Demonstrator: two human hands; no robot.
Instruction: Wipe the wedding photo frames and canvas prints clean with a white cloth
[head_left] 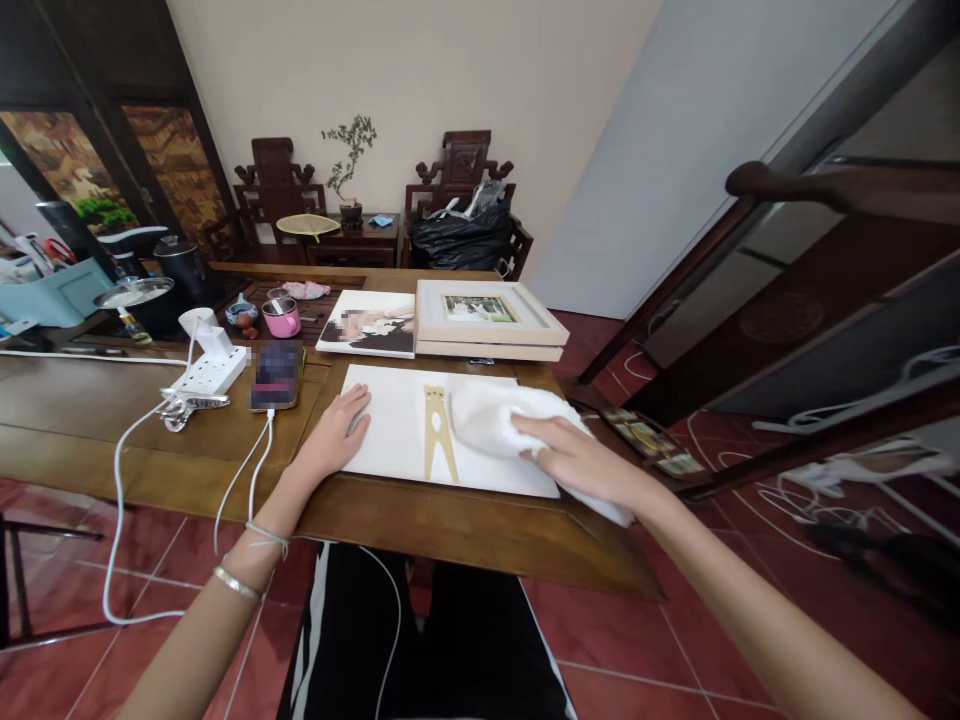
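Observation:
A white rectangular panel (394,430) lies flat near the table's front edge. On its middle is a tan A-shaped piece (436,435) with an oval hole, perhaps a fold-out stand. My left hand (341,430) rests flat on the panel's left edge, fingers stretched out and holding nothing. In my right hand (559,455) is a bunched white cloth (495,415), pressed on the panel's right part just beside the tan piece. The cloth's loose end hangs past the panel's right edge. Part of the right hand's fingers is hidden in the cloth.
Behind the panel lie a photo print (367,325) and stacked framed pictures (491,315). To the left are a phone (276,375) on a cable, a white power strip (206,375), a pink cup (281,318) and a dark pot (184,270). A wooden chair (780,290) stands at right.

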